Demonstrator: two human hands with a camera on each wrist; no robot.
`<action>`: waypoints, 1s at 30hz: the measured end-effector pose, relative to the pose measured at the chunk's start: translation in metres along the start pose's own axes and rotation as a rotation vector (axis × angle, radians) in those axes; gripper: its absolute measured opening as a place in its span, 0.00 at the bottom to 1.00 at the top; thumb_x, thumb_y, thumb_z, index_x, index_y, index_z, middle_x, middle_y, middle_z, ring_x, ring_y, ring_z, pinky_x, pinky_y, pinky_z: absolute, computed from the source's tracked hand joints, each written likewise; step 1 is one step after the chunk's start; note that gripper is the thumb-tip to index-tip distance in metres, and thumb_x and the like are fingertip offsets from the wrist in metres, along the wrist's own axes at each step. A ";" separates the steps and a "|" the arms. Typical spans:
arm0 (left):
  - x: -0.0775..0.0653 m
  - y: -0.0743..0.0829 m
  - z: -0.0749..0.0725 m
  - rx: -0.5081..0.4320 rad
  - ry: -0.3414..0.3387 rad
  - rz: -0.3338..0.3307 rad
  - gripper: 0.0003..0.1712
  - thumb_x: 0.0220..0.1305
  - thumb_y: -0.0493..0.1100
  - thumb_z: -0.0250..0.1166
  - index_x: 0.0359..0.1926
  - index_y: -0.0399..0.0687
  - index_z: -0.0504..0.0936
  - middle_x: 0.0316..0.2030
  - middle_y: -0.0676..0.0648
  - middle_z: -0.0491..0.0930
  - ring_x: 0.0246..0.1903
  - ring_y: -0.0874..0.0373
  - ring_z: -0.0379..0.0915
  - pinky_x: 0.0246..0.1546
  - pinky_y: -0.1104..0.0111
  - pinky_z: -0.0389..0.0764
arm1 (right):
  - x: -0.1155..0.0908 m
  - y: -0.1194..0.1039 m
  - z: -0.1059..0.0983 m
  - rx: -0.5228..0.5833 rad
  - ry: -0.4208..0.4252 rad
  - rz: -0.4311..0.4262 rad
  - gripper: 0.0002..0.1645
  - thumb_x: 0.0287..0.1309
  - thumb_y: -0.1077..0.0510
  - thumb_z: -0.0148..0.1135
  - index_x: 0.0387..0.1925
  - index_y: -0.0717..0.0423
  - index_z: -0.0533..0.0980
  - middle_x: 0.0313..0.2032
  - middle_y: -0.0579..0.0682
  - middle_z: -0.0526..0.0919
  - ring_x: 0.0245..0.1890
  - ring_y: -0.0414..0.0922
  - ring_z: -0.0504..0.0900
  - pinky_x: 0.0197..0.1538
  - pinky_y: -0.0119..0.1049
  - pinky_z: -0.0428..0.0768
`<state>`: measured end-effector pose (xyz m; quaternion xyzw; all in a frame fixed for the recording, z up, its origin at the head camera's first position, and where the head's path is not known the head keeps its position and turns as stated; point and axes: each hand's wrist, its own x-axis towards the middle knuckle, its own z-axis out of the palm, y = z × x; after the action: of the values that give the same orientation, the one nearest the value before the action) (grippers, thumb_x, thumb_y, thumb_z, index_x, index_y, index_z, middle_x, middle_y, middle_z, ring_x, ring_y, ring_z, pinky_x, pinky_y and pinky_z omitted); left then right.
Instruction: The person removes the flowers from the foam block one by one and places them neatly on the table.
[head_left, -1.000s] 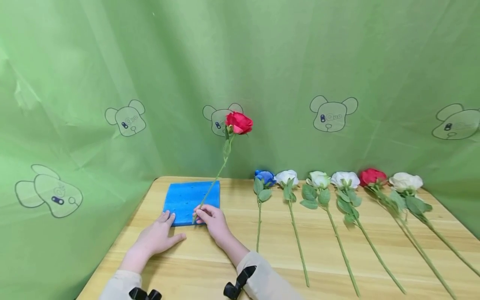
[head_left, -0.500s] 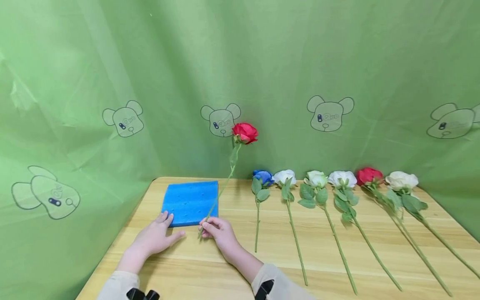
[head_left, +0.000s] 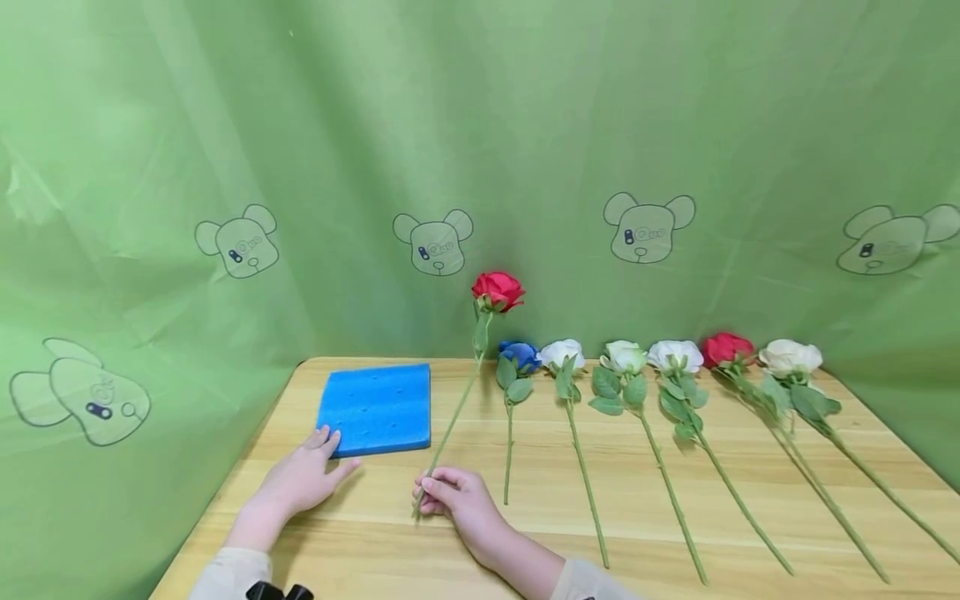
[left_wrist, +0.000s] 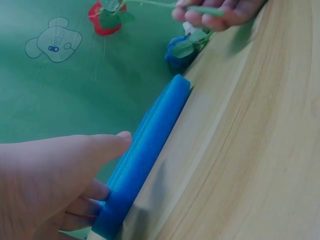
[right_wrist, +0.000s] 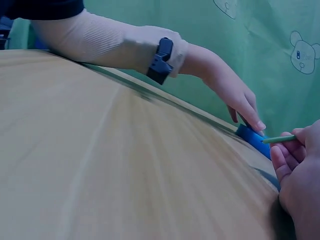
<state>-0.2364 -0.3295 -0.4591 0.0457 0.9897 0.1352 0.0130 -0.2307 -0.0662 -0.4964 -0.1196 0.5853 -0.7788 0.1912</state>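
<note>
My right hand point(head_left: 467, 507) pinches a red artificial rose point(head_left: 498, 292) near the lower end of its stem. The rose tilts up and to the right, its bloom against the green cloth. In the right wrist view the green stem end point(right_wrist: 280, 139) sticks out between thumb and fingers. My left hand point(head_left: 296, 479) rests its fingertips on the front left corner of a blue foam pad point(head_left: 378, 410), which has several small marks on top. From the left wrist view, the thumb and fingers lie along the pad's edge point(left_wrist: 145, 160), fairly straight. The right hand is apart from the pad.
Several artificial roses lie in a row on the wooden table point(head_left: 360, 542): blue point(head_left: 521, 357), white point(head_left: 561, 353), pale green point(head_left: 624, 356), another white point(head_left: 675, 356), red point(head_left: 727, 348) and cream point(head_left: 791, 357). A green cloth point(head_left: 525, 108) with bear heads hangs behind.
My right hand has drawn the red rose back and right, away from the foam pad, and its bloom has come lower. The left hand stays at the pad's corner.
</note>
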 end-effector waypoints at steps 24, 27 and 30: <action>-0.002 0.001 0.001 0.001 0.002 0.000 0.47 0.67 0.68 0.52 0.70 0.35 0.64 0.72 0.30 0.56 0.71 0.33 0.54 0.66 0.42 0.65 | -0.055 -0.010 -0.033 0.145 -0.196 0.178 0.19 0.66 0.61 0.57 0.47 0.77 0.74 0.35 0.47 0.83 0.30 0.35 0.80 0.38 0.24 0.83; -0.002 0.002 0.000 0.002 0.001 -0.001 0.46 0.67 0.68 0.52 0.70 0.35 0.64 0.71 0.30 0.57 0.71 0.33 0.54 0.66 0.42 0.65 | -0.055 -0.012 -0.036 0.186 -0.193 0.210 0.16 0.65 0.61 0.58 0.47 0.73 0.75 0.34 0.46 0.84 0.31 0.34 0.81 0.38 0.23 0.83; -0.002 0.003 0.000 0.006 0.000 0.001 0.46 0.67 0.68 0.53 0.70 0.35 0.64 0.71 0.30 0.57 0.71 0.33 0.55 0.66 0.42 0.66 | -0.054 -0.013 -0.038 0.226 -0.178 0.242 0.13 0.65 0.61 0.58 0.45 0.68 0.77 0.33 0.45 0.85 0.30 0.34 0.81 0.38 0.23 0.83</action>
<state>-0.2337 -0.3269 -0.4580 0.0463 0.9901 0.1320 0.0130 -0.2000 -0.0069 -0.4924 -0.0947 0.4850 -0.7972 0.3467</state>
